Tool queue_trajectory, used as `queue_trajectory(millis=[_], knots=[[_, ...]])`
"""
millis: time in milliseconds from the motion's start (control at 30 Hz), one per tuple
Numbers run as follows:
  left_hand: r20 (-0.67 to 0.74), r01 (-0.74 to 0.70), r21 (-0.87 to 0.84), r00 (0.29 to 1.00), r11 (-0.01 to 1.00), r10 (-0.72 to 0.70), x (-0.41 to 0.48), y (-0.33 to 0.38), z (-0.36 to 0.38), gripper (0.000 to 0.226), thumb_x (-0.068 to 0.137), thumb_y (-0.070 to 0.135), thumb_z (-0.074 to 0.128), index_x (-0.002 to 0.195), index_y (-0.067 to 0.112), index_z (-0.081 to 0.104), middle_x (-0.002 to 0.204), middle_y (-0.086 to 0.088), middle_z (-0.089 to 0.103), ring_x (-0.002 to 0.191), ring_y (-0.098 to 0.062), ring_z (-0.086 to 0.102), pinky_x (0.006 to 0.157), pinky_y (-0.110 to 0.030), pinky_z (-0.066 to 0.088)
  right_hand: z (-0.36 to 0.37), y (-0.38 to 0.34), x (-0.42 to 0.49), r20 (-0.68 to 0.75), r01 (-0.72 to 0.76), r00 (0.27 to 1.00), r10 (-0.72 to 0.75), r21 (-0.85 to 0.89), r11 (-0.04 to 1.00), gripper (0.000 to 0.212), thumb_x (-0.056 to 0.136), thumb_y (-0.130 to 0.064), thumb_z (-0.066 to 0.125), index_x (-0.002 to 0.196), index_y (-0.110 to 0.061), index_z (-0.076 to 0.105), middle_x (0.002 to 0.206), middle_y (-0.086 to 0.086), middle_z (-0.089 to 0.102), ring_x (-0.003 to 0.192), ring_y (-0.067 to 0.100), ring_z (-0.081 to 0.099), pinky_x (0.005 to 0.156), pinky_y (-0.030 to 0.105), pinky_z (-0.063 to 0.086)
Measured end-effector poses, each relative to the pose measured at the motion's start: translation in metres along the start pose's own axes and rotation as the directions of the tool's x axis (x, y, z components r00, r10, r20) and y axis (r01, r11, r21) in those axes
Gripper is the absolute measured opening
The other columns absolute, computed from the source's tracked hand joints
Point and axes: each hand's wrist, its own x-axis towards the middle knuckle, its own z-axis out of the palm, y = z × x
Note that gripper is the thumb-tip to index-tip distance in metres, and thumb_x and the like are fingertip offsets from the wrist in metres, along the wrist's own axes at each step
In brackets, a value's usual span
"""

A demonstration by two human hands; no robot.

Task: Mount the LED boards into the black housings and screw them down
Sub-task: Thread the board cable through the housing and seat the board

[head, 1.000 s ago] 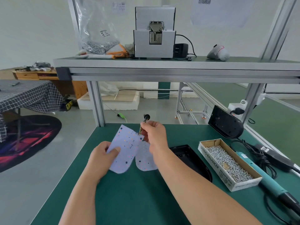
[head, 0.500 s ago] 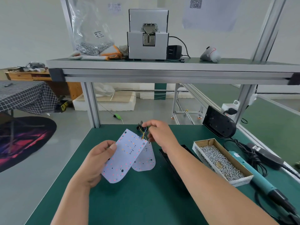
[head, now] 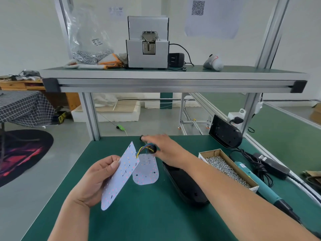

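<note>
Noted left hand (head: 97, 181) gripping one LED board (head: 121, 176) by its left edge, tilted up off the desk (head: 139, 220). Noted right hand (head: 166, 150) reaching to the far side over coloured wires (head: 142, 149) and a black round plug (head: 152, 149); blurred, cannot tell whether gripping. Found second LED board (head: 145, 173) flat on desk between the hands. Found black housing (head: 184, 185) just right of it, under right forearm. Further right: box of screws (head: 225, 169), teal screwdriver (head: 257, 183).

QR code (head: 198, 7) on wall sheet (head: 212, 23); bag label (head: 97, 42) blurred, unreadable.
</note>
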Motion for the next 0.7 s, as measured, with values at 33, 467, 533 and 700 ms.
queue_trajectory(millis=[33, 467, 533, 700], knots=[[0.006, -0.003, -0.007, 1.0, 1.0, 0.003, 0.001, -0.002, 0.0, 0.024, 0.092, 0.031, 0.071, 0.092, 0.007, 0.07, 0.074, -0.01, 0.059, 0.053, -0.019, 0.052, 0.052, -0.026, 0.046, 0.002, 0.0, 0.0, -0.003, 0.025, 1.0, -0.025, -0.027, 0.999, 0.03, 0.099, -0.016, 0.067, 0.129, -0.016, 0.064, 0.122, -0.008, 0.058, 0.117, 0.02, 0.044, 0.1, 0.028, 0.035], [-0.412, 0.047, -0.081, 0.908, 0.996, -0.076, 0.029, -0.025, 0.007, 0.026, 0.111, 0.013, 0.051, 0.118, -0.008, 0.065, 0.102, -0.019, 0.077, 0.079, -0.03, 0.072, 0.065, -0.039, 0.058, 0.022, -0.005, -0.016, -0.059, -0.038, 0.998, 0.019, -0.339, 0.94, 0.028, 0.112, -0.042, 0.043, 0.112, -0.014, 0.047, 0.072, 0.0, 0.049, 0.068, 0.024, 0.045, 0.059, 0.042, 0.038], [-0.438, 0.056, -0.095, 0.894, 0.994, -0.092, 0.033, -0.029, 0.011, 0.024, 0.109, 0.006, 0.05, 0.12, -0.011, 0.062, 0.111, -0.025, 0.074, 0.085, -0.034, 0.07, 0.074, -0.044, 0.056, 0.024, -0.009, -0.015, -0.036, 0.009, 0.999, -0.023, -0.357, 0.934, 0.027, 0.113, -0.038, 0.041, 0.108, -0.014, 0.049, 0.074, -0.002, 0.049, 0.073, 0.026, 0.046, 0.061, 0.042, 0.036], [-0.344, 0.068, -0.296, 0.923, 0.953, -0.173, 0.034, -0.029, 0.02, 0.034, 0.108, 0.01, 0.044, 0.13, -0.007, 0.063, 0.128, -0.021, 0.073, 0.101, -0.031, 0.075, 0.086, -0.046, 0.055, 0.017, -0.012, -0.012, -0.022, -0.035, 0.999, 0.031, -0.23, 0.973, 0.029, 0.113, -0.038, 0.041, 0.091, -0.02, 0.046, 0.074, -0.007, 0.045, 0.074, 0.023, 0.046, 0.064, 0.039, 0.028]])
